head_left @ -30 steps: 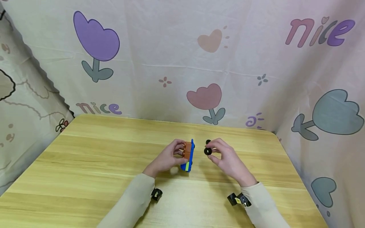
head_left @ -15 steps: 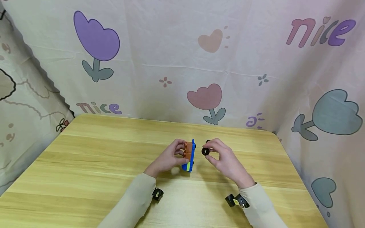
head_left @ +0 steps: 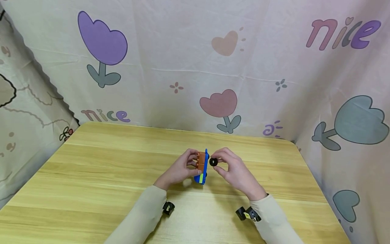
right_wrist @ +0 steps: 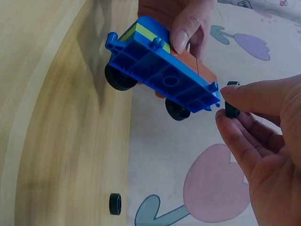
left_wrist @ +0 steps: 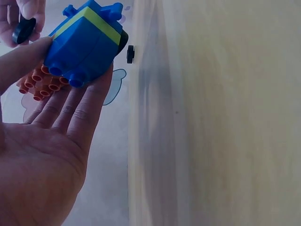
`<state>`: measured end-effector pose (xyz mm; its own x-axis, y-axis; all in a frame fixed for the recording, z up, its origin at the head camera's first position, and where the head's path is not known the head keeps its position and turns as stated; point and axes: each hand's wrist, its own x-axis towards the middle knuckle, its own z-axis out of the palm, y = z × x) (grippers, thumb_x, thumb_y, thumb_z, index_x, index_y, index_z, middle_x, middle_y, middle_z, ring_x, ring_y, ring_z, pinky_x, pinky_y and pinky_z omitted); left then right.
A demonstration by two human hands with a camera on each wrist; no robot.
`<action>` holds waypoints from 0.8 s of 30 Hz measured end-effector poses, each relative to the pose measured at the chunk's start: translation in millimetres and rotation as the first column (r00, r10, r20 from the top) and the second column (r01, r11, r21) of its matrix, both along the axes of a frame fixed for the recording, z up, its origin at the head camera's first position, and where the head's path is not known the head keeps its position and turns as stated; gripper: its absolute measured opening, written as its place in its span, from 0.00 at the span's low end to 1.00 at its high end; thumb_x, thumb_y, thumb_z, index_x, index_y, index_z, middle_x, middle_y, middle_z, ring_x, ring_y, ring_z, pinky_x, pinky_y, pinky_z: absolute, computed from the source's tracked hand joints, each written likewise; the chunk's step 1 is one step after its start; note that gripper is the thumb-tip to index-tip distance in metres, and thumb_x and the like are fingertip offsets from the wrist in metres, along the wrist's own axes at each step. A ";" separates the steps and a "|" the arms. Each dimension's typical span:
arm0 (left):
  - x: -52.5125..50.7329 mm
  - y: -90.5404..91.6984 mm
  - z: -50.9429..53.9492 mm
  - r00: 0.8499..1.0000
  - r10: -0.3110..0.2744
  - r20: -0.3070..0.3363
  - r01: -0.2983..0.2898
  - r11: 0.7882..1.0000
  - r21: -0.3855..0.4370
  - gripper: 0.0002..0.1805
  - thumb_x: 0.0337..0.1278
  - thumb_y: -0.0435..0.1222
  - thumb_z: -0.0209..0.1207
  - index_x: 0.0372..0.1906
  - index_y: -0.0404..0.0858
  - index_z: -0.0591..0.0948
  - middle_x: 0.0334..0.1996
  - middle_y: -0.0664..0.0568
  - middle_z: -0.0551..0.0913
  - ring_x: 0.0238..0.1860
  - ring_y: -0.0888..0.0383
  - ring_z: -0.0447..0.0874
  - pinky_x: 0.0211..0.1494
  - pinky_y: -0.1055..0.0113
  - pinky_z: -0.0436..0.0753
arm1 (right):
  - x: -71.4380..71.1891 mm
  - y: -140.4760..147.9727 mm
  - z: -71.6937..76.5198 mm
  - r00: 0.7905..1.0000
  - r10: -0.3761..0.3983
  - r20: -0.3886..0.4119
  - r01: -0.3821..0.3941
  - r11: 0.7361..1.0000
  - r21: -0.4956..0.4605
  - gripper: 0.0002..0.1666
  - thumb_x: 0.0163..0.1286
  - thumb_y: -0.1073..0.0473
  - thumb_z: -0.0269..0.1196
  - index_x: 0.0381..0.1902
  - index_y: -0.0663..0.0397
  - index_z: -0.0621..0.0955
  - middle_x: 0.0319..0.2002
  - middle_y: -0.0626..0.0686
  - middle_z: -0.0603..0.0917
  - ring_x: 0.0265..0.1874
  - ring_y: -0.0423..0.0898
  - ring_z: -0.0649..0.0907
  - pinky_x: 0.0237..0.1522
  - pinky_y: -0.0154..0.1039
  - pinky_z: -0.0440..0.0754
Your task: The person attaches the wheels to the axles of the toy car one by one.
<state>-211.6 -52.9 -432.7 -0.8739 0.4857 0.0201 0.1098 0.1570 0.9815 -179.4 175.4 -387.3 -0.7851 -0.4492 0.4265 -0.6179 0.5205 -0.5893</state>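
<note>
My left hand point(head_left: 178, 171) grips a toy block car point(head_left: 201, 162), tipped on its side above the table. The right wrist view shows its blue chassis point(right_wrist: 155, 70) from below, with orange studded bricks on top and a lime stripe near one end. Two black wheels sit along one side; bare blue pegs stick out on the other. Between thumb and fingers, my right hand point(head_left: 239, 174) pinches a small black wheel point(right_wrist: 231, 111), very close to a peg at the car's end. Whether they touch, I cannot tell.
Another black wheel point(right_wrist: 115, 204) stands on the wooden table point(head_left: 106, 162); in the head view my right hand hides it. A printed curtain point(head_left: 170, 51) hangs behind the table and along its sides.
My right hand has moved left with the wheel, closing the gap to the car. The loose wheel behind it has become hidden in the head view. My left hand has barely moved.
</note>
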 end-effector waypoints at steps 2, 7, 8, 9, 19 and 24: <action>0.1 -0.2 -0.2 1.000 -0.005 0.000 0.005 1.000 0.005 0.33 0.56 0.28 0.66 0.64 0.38 0.65 0.57 0.47 0.78 0.51 0.51 0.79 0.58 0.53 0.77 | -0.7 -2.1 -0.5 1.000 0.010 -0.010 -0.010 1.000 -0.004 0.22 0.58 0.75 0.70 0.49 0.59 0.81 0.48 0.47 0.79 0.43 0.43 0.84 0.48 0.41 0.82; 0.1 -0.8 -1.1 1.000 -0.017 -0.006 0.017 1.000 0.014 0.32 0.56 0.28 0.66 0.63 0.37 0.65 0.56 0.48 0.79 0.50 0.51 0.79 0.58 0.53 0.77 | -1.9 -6.4 -1.8 0.999 0.021 -0.024 -0.021 1.000 -0.010 0.22 0.57 0.75 0.70 0.49 0.57 0.80 0.48 0.47 0.78 0.43 0.44 0.84 0.47 0.42 0.82; 0.1 -0.9 -1.2 1.000 -0.019 -0.008 0.019 1.000 0.015 0.32 0.56 0.28 0.66 0.63 0.37 0.65 0.55 0.48 0.79 0.50 0.51 0.79 0.57 0.53 0.77 | -2.1 -7.3 -2.0 0.999 0.022 -0.026 -0.022 1.000 -0.010 0.22 0.57 0.75 0.70 0.48 0.57 0.80 0.48 0.47 0.78 0.42 0.44 0.84 0.47 0.42 0.82; 0.0 -1.1 -1.2 1.000 -0.020 -0.009 0.021 1.000 0.016 0.32 0.56 0.28 0.66 0.63 0.37 0.65 0.55 0.48 0.79 0.50 0.51 0.79 0.57 0.54 0.77 | -2.4 -8.3 -2.6 0.999 0.025 -0.027 -0.025 1.000 -0.013 0.21 0.57 0.75 0.70 0.48 0.57 0.80 0.47 0.47 0.78 0.42 0.44 0.84 0.47 0.43 0.83; -0.3 0.1 -2.8 0.999 -0.041 -0.013 0.041 0.999 0.031 0.31 0.56 0.27 0.66 0.62 0.36 0.65 0.56 0.47 0.78 0.51 0.48 0.79 0.56 0.54 0.78 | -4.0 -13.8 -4.7 0.999 -0.017 -0.029 0.018 1.000 0.025 0.22 0.57 0.73 0.71 0.48 0.57 0.80 0.48 0.46 0.77 0.44 0.43 0.81 0.47 0.42 0.82; 0.1 -0.8 -2.9 0.999 -0.040 -0.015 0.040 0.999 0.021 0.31 0.56 0.28 0.66 0.62 0.36 0.65 0.56 0.47 0.78 0.50 0.49 0.79 0.56 0.53 0.78 | -4.7 -14.7 -5.6 0.999 -0.024 -0.032 0.025 0.999 0.034 0.21 0.57 0.72 0.72 0.49 0.57 0.80 0.48 0.47 0.77 0.45 0.43 0.80 0.47 0.41 0.81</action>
<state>-211.5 -53.7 -435.6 -0.8533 0.5196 0.0438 0.1303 0.1313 0.9827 -184.0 160.7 -392.8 -0.7820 -0.4452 0.4361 -0.6232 0.5553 -0.5507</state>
